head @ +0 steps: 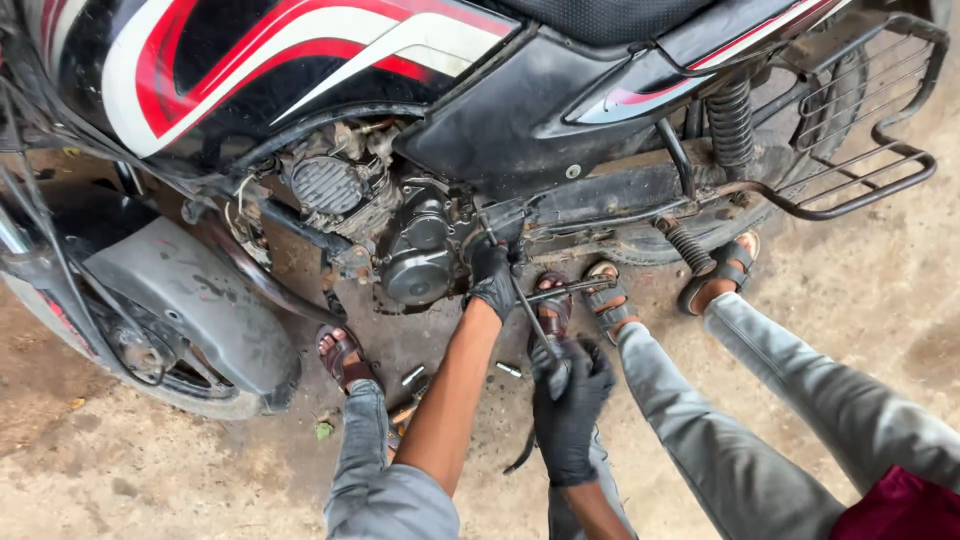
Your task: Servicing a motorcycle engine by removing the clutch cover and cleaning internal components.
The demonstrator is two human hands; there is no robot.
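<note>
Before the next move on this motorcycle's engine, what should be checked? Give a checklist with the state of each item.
1. Left hand on the engine side: ok.
2. Right hand grips the tool handle: ok.
3. Tool tip seated on a fastener: cannot tell, the left hand hides it.
4. Loose parts lie on the ground by the foot: not ok.
5. Second person's feet close to the work: not ok.
</note>
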